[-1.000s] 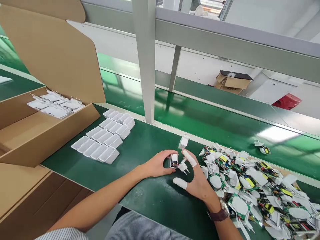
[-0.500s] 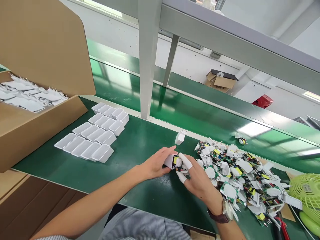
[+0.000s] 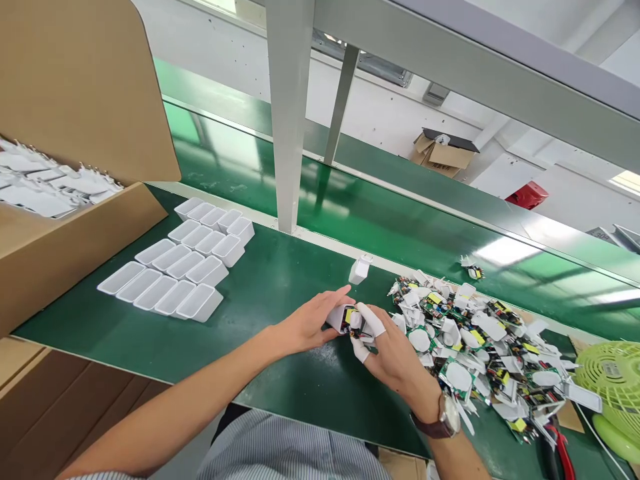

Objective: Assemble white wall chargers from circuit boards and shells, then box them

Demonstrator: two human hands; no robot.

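Note:
My left hand (image 3: 310, 321) grips a small white charger shell (image 3: 337, 317) just above the green mat (image 3: 280, 393). My right hand (image 3: 387, 350), with white finger cots on thumb and forefinger, pinches a circuit board with plug prongs (image 3: 353, 323) against the shell's open end. A pile of circuit boards with white plug caps (image 3: 480, 347) lies right beside my right hand. One closed white charger (image 3: 359, 271) stands alone just beyond my hands.
Rows of empty white shells (image 3: 183, 267) lie at the left on the mat. An open cardboard box (image 3: 60, 233) with white parts sits at the far left. A grey post (image 3: 287, 113) rises behind. A green fan (image 3: 613, 383) and red-handled cutters (image 3: 563, 447) are at the right.
My right hand closed in from open to pinch the board against the shell in my left hand. The view shifted right and down, showing the fan.

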